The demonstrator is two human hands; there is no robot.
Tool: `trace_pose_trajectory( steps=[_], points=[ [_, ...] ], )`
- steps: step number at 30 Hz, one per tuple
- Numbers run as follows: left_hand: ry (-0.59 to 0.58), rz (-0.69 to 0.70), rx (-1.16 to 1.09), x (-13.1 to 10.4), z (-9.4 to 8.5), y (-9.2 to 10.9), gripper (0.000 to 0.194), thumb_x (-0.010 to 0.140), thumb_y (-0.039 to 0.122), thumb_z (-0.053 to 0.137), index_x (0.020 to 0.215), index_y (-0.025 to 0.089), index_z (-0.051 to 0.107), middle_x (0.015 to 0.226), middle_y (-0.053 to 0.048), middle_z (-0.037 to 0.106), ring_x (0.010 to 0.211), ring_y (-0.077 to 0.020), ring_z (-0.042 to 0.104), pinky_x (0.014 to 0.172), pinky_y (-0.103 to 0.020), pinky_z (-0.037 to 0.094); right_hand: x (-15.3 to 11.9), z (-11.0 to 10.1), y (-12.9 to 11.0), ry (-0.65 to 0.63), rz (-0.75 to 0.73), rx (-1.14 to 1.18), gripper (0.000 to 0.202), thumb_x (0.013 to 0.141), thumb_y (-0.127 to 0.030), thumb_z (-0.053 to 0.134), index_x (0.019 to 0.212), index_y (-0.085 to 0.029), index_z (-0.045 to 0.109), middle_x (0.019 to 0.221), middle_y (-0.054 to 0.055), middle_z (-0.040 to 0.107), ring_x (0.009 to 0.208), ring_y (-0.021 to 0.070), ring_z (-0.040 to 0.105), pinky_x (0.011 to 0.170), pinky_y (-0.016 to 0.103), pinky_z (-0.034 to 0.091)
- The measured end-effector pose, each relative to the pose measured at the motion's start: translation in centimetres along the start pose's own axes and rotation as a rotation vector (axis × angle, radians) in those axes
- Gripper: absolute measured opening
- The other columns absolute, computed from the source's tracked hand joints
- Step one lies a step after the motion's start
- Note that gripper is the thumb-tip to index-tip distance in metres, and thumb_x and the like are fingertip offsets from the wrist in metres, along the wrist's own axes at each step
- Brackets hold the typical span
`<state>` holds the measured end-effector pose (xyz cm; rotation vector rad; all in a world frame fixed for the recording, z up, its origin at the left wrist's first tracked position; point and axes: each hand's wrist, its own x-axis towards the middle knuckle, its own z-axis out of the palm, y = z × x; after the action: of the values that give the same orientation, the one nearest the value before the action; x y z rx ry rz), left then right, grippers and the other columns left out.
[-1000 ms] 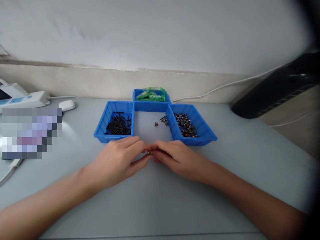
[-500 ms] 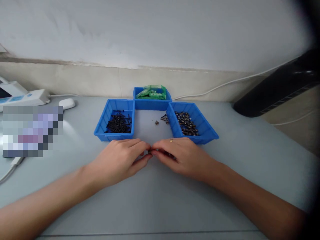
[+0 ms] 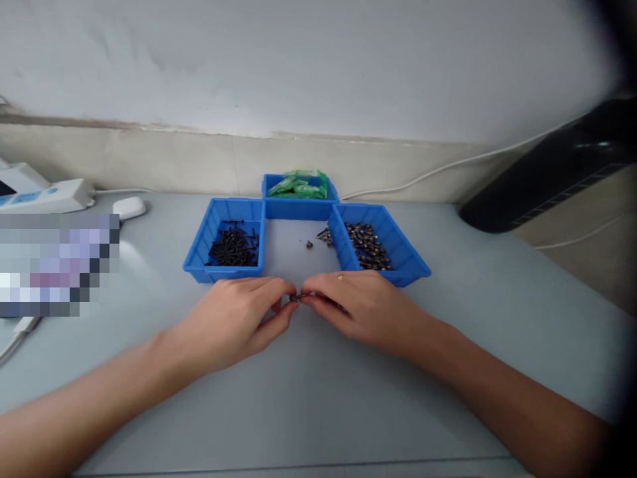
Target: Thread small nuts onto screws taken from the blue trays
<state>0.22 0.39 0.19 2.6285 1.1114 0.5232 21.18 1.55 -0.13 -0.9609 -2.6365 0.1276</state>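
Note:
Between my two hands is a small, thin metal fastener point(image 3: 297, 297), dark with a slight shine; its exact kind is too small to tell. My left hand point(image 3: 243, 318) pinches its left end with thumb and forefinger. The other end is pinched by my right hand point(image 3: 365, 305), whose curled fingers partly hide more small metal pieces. Behind the left hand stands a blue bin of black screws point(image 3: 233, 247). Beyond the right hand, another blue bin holds shiny metal fasteners point(image 3: 368, 247).
A third blue bin point(image 3: 298, 210) at the back holds green plastic packets point(image 3: 301, 186). Several loose fasteners point(image 3: 309, 245) lie between the bins. To the left are a pixelated device point(image 3: 54, 265), a white case point(image 3: 129, 207) and a power strip point(image 3: 54, 196). A black cylindrical object point(image 3: 537, 172) leans at right.
My fingertips have parted slightly, so more of the fastener shows between them. Both hands keep their pinch. The whole view has shifted a little.

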Motion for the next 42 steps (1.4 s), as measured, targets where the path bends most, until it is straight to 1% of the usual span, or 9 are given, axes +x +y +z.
trace_pose_trajectory(
  steps=[8,12,15,17,25,30,34,38,42],
  points=[
    [0.035,-0.002,0.036,0.08,-0.2,0.13,0.017,0.089,0.025,0.045,0.088,0.016,0.058,0.066,0.001,0.059,0.057,-0.0115,0.056,0.052,-0.022,0.041,0.14,0.0,-0.19,-0.045,0.052,0.012,0.018,0.092,-0.027,0.042,0.091,-0.019,0.058,0.078,0.002,0.066,0.068,0.0159,0.062,0.063,0.026,0.042],
    [0.118,0.037,0.021,0.03,-0.19,0.25,0.017,0.089,0.025,0.045,0.091,0.016,0.059,0.068,0.001,0.061,0.059,-0.0107,0.057,0.055,-0.021,0.044,0.22,0.18,-0.41,-0.084,0.079,0.069,0.015,0.09,-0.025,0.044,0.087,-0.018,0.058,0.072,0.001,0.064,0.065,0.0147,0.06,0.059,0.025,0.04],
    [0.2,0.079,0.01,-0.05,-0.07,0.29,0.018,0.09,0.027,0.046,0.091,0.016,0.06,0.069,0.0,0.062,0.06,-0.0107,0.057,0.055,-0.021,0.044,0.19,0.26,-0.59,-0.073,0.106,0.143,0.013,0.088,-0.023,0.044,0.087,-0.018,0.056,0.068,0.0,0.062,0.061,0.0131,0.058,0.056,0.023,0.038],
    [0.217,0.086,0.007,-0.11,0.0,0.27,0.018,0.089,0.028,0.047,0.091,0.016,0.06,0.069,0.0,0.062,0.06,-0.0106,0.057,0.053,-0.021,0.044,0.13,0.25,-0.67,-0.071,0.115,0.161,0.012,0.088,-0.022,0.044,0.089,-0.018,0.056,0.068,-0.001,0.061,0.061,0.0129,0.058,0.056,0.023,0.038],
    [0.197,0.109,-0.021,-0.23,0.13,0.1,0.012,0.088,0.025,0.05,0.087,0.016,0.059,0.07,0.001,0.06,0.06,-0.0102,0.055,0.053,-0.021,0.042,-0.02,0.49,-0.72,-0.085,0.09,0.132,0.011,0.086,-0.023,0.045,0.081,-0.018,0.052,0.065,0.0,0.06,0.06,0.0137,0.059,0.056,0.023,0.039],
    [0.189,0.09,-0.053,-0.09,0.01,0.24,0.009,0.086,0.025,0.053,0.084,0.017,0.057,0.067,0.003,0.058,0.057,-0.0093,0.054,0.051,-0.02,0.04,0.02,0.54,-0.65,-0.059,0.04,0.129,0.01,0.087,-0.023,0.046,0.08,-0.018,0.053,0.068,0.0,0.062,0.063,0.0135,0.06,0.058,0.023,0.04],
    [0.173,0.053,-0.053,-0.07,-0.11,0.31,0.009,0.085,0.024,0.053,0.085,0.016,0.057,0.066,0.003,0.057,0.057,-0.0096,0.054,0.053,-0.02,0.041,0.08,0.36,-0.56,-0.018,-0.009,0.037,0.014,0.088,-0.021,0.044,0.083,-0.017,0.057,0.069,0.001,0.062,0.063,0.0138,0.059,0.057,0.024,0.039],
    [0.113,-0.006,-0.051,-0.09,-0.13,0.21,0.01,0.086,0.024,0.052,0.087,0.016,0.057,0.067,0.002,0.057,0.057,-0.0098,0.054,0.052,-0.02,0.04,-0.04,0.0,-0.5,0.083,-0.074,-0.132,0.021,0.09,-0.02,0.042,0.083,-0.016,0.061,0.063,0.001,0.061,0.057,0.0135,0.056,0.053,0.025,0.036],
    [0.011,-0.029,-0.026,-0.02,0.14,-0.02,0.012,0.088,0.026,0.048,0.085,0.018,0.056,0.067,0.002,0.058,0.058,-0.0105,0.055,0.054,-0.021,0.039,-0.3,-0.2,-0.51,0.057,-0.124,-0.234,0.022,0.088,-0.015,0.042,0.079,-0.017,0.062,0.057,-0.001,0.055,0.053,0.0128,0.052,0.049,0.026,0.031]
  ],
)
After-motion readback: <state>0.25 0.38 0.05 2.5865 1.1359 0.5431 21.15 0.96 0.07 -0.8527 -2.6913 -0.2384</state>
